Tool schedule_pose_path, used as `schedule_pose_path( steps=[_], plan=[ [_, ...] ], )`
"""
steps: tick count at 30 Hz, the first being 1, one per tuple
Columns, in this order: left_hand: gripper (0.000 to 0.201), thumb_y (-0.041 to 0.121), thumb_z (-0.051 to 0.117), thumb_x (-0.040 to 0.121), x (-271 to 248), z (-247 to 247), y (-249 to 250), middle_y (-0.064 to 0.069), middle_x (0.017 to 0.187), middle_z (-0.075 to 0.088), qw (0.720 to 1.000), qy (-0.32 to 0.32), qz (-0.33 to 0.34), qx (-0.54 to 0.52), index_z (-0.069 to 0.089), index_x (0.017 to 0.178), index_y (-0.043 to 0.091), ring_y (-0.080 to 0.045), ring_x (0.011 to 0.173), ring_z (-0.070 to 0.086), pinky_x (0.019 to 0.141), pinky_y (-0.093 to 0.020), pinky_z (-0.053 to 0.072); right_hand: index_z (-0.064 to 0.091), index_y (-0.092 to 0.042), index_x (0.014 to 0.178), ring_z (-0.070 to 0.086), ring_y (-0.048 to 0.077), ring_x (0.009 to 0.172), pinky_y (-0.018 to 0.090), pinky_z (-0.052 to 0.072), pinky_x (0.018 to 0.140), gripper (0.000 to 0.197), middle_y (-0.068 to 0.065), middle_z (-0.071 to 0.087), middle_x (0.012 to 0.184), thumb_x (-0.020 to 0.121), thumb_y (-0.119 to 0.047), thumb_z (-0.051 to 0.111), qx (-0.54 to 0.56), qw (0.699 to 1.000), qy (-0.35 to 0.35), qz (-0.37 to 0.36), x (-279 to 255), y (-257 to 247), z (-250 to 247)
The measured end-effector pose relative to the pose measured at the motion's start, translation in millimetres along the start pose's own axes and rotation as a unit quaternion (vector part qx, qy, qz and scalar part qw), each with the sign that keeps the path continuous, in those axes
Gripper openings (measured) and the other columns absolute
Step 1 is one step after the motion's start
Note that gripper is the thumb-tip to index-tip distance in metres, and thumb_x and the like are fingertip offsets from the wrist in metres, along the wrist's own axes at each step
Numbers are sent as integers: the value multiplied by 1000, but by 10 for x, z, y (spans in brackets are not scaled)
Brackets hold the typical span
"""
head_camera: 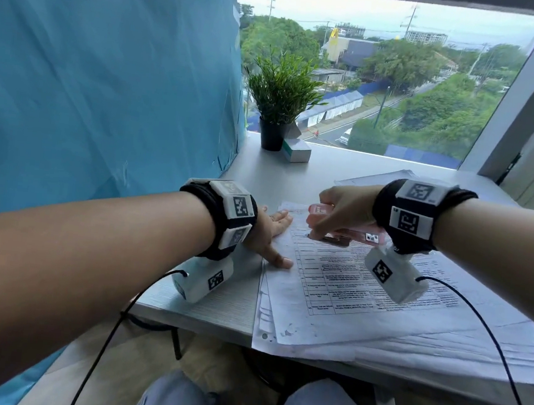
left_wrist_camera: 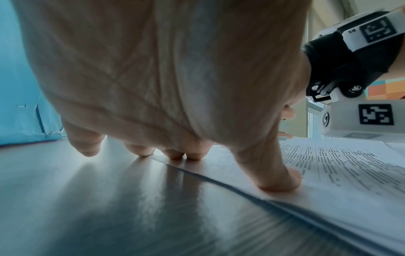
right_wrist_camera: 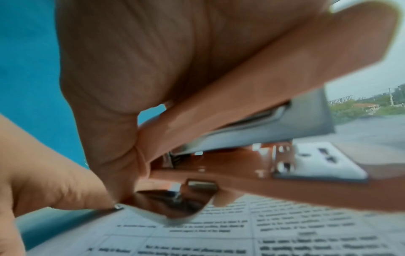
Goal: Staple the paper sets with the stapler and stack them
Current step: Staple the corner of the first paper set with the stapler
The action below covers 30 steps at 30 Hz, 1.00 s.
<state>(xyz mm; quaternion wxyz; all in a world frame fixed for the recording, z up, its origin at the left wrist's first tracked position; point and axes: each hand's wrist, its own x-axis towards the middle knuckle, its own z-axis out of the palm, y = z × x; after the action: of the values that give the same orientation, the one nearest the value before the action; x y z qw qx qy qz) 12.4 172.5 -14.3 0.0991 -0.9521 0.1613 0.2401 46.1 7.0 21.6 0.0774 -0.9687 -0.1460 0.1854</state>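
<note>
A stack of printed paper sets lies on the grey table. My left hand lies flat at the stack's left edge. In the left wrist view its thumb presses the top sheet and the other fingertips touch down at the paper's edge. My right hand grips a pink stapler over the top sheet's far left part. In the blurred right wrist view the stapler hangs just above the printed sheet, its mouth apart with no paper between.
A potted plant and a small box stand at the table's far end by the window. More loose sheets lie behind my right hand. A blue sheet walls off the left. Camera cables hang off both wrists.
</note>
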Motion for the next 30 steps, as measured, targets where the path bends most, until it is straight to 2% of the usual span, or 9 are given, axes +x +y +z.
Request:
schedule_pose_path(
  steps=[5,9,12,17,19,22,25,28,30],
  plan=[
    [101,67,44,88,-23,-12,26,-1,161,-17,1000,-4,-4,-5,-14,153,16,-29,149,-8,118,-42,-6,52,-21,89,57,15,76,30,45,71,48,-1,62,88,70,-58,75,-56,998,29,11,-39,62,48],
    [101,66,44,89,-24,-9,20,-1,161,-17,1000,-3,-4,-6,-14,153,15,-29,149,-8,118,-42,-6,53,-20,90,53,11,72,29,41,68,50,-4,59,83,70,-61,74,-74,996,40,18,-71,112,70],
    [101,66,44,89,-11,-6,15,-1,161,-18,1000,-6,-4,-11,-14,153,15,-29,149,-9,118,-42,-6,52,-21,81,52,12,70,28,40,65,50,-3,59,79,66,-64,75,-106,992,60,23,-68,181,57],
    [100,67,43,89,5,2,23,-1,161,-18,1000,-4,-9,3,-14,153,15,-29,149,-8,118,-42,-6,63,-13,84,57,19,70,23,40,54,58,3,66,80,66,-68,71,-202,973,110,31,-147,246,51],
    [100,67,42,89,8,8,25,-1,161,-17,1000,-3,-9,5,-13,154,15,-29,149,-8,118,-42,-6,67,-15,88,61,20,75,25,47,60,54,1,67,81,68,-65,71,-209,968,137,8,-155,282,50],
    [100,67,42,89,14,2,24,-1,161,-17,1000,-5,-11,7,-14,153,15,-29,149,-7,118,-42,-5,69,-29,99,61,17,90,32,52,79,33,-6,68,93,74,-50,75,-144,974,157,-80,-153,260,54],
    [100,67,42,89,10,-8,37,-1,161,-17,1000,-7,-13,11,-14,153,15,-30,149,-7,118,-44,-4,74,-33,92,60,12,91,29,47,85,17,-12,70,88,77,-40,76,-132,971,145,-137,-176,134,107],
    [100,68,41,89,10,-7,45,0,161,-17,1000,-6,-17,15,-14,153,16,-30,149,-6,118,-44,-3,74,-35,95,50,8,96,35,33,94,23,-16,70,87,75,-46,76,-142,973,150,-106,-184,55,202],
    [100,68,41,88,15,-8,37,-1,161,-17,1000,-6,-17,16,-14,153,16,-30,149,-6,118,-44,-3,75,-35,94,43,8,100,40,27,95,25,-18,68,87,73,-49,77,-153,971,160,-91,-166,34,250]
  ],
)
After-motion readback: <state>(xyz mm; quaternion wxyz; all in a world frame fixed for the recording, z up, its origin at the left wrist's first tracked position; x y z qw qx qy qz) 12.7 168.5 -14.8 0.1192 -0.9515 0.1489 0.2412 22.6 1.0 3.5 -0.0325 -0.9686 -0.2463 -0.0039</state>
